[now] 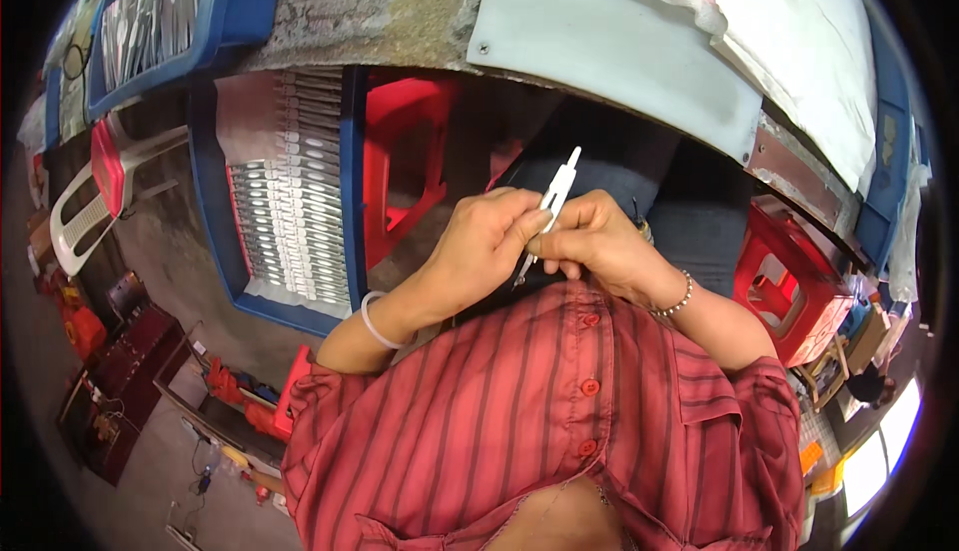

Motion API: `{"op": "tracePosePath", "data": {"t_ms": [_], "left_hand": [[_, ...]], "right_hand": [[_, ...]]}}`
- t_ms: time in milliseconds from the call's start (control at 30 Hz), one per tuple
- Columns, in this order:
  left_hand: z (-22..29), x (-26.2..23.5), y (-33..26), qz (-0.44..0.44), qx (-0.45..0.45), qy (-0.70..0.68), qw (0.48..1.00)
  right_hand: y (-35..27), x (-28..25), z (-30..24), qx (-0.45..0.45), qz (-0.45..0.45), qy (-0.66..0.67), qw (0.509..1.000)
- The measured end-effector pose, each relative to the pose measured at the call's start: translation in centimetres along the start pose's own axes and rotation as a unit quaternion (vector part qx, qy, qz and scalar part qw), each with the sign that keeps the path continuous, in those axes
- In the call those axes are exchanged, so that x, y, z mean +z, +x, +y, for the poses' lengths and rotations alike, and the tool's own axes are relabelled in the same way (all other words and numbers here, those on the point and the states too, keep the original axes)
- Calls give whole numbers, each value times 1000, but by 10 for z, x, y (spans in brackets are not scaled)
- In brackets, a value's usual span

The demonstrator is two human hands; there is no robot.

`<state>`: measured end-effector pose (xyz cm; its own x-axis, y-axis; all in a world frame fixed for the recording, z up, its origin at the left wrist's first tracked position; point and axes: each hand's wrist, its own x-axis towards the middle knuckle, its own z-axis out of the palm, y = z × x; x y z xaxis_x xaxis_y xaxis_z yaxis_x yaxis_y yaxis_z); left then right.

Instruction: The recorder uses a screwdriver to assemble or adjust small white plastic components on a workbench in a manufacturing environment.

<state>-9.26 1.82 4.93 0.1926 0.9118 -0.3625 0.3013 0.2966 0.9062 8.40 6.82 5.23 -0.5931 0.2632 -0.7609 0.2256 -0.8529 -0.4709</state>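
Between my two hands, over my lap, is a slim white plastic piece [561, 187] with a long slot and a narrow tip. It is tilted, its tip pointing away from me. My left hand [487, 236] pinches it from the left side with thumb and fingers. From the right, my right hand [599, 236] closes on its lower part, the fingers curled. A thin dark end [523, 269] shows below the fingers; I cannot tell whether it belongs to the same piece. Its exact kind is not clear.
At left stands a blue crate [356, 191] with rows of slim white and metallic pieces. Another blue crate [262, 1] holds similar ones. A worktable [619, 36] with a pale panel edges the far side. Red stools [400, 166] and a white chair [85, 216] stand nearby.
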Motion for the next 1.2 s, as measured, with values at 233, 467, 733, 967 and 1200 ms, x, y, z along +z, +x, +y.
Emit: {"op": "tracePosePath", "data": {"t_ms": [233,467,733,967,1200], "left_hand": [[9,-9,-7,-15,28,-18,999],[17,-15,-16,-31,56,7,998],[17,-16,-22,-43,78,13,996],[19,-25,-10,-128,-134,-172,968],[-19,-5,-3,-203,-179,-594,757]], "right_hand": [[-9,8,-9,-7,-7,7,1000],[-18,12,-13,11,-30,-20,999],[-23,14,-18,18,-52,-48,997],[-20,8,-21,8,-57,-64,996],[-11,5,-4,47,-110,117,986]]}}
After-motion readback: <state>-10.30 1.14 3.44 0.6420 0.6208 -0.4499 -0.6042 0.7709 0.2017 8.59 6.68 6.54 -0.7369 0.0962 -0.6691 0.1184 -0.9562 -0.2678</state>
